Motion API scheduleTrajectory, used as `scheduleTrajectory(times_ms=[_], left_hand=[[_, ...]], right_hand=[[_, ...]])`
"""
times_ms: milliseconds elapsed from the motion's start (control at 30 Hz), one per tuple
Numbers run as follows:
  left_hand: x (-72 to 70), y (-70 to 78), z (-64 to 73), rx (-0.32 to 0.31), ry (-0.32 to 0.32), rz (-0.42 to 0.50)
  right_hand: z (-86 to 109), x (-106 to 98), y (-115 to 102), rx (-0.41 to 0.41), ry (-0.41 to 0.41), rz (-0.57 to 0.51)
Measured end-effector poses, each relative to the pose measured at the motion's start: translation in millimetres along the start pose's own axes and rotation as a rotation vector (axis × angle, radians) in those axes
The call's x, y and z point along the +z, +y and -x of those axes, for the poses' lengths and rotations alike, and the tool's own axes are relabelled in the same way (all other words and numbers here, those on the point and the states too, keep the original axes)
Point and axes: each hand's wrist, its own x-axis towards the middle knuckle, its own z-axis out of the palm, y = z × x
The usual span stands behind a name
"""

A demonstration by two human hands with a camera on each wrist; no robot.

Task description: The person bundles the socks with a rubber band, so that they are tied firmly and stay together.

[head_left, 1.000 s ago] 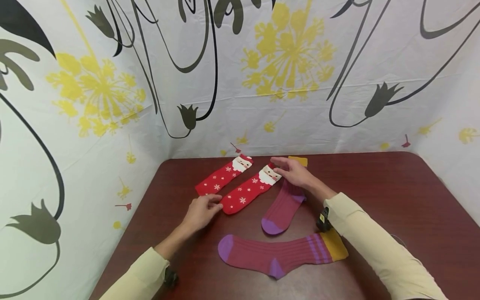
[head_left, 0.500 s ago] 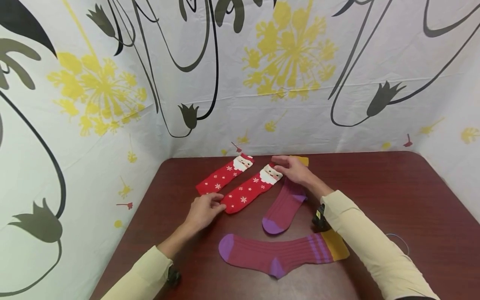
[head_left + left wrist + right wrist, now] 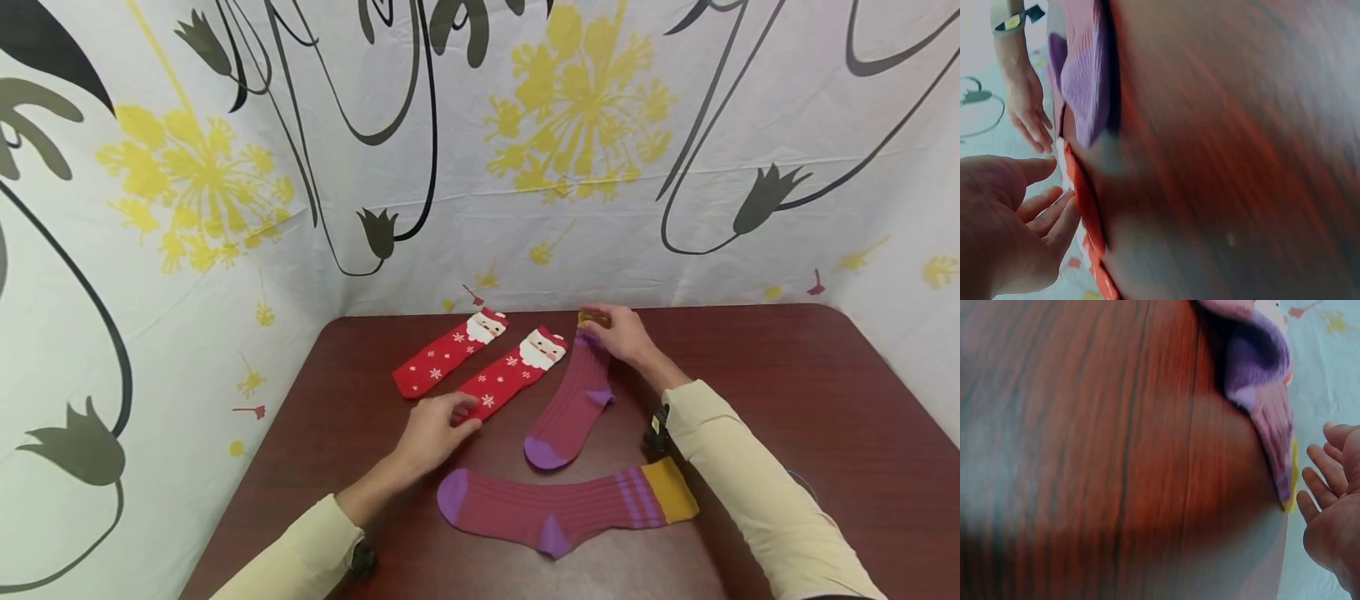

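Observation:
Two red Santa socks lie slanted side by side: the left red sock and the right red sock. My left hand hovers over the lower end of the right one, hiding its tip; in the left wrist view its fingers are loosely bent with nothing between them. My right hand is over the yellow cuff of the upright-lying purple sock, covering part of the cuff. In the right wrist view the fingers are spread beside that cuff. A second purple sock lies crosswise in front.
A dark brown wooden table carries all the socks. White patterned cloth stands behind it and along both sides. Each wrist wears a small black camera, one being the right wrist camera.
My right hand has moved right, from the Santa end of the right red sock to the purple sock's yellow cuff. My left hand has shifted right over the red sock's lower end.

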Motion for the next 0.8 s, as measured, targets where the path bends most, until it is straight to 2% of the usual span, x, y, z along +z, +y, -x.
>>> scheduleTrajectory(times_ms=[200, 367, 533, 800], left_hand=[[11.5, 15.1, 2.2, 0.050, -0.083, 0.045], [20.4, 25.6, 2.1, 0.094, -0.120, 0.102], [27.9, 34.1, 1.9, 0.127, -0.137, 0.143], [35.1, 43.9, -0.8, 0.152, -0.150, 0.134]], right_hand=[[3.4, -7, 10, 0.017, 0.008, 0.062], [4.1, -11, 15, 0.023, 0.005, 0.116], [3.2, -16, 18, 0.059, -0.011, 0.159], [1.0, -20, 16, 0.057, 0.014, 0.239]])
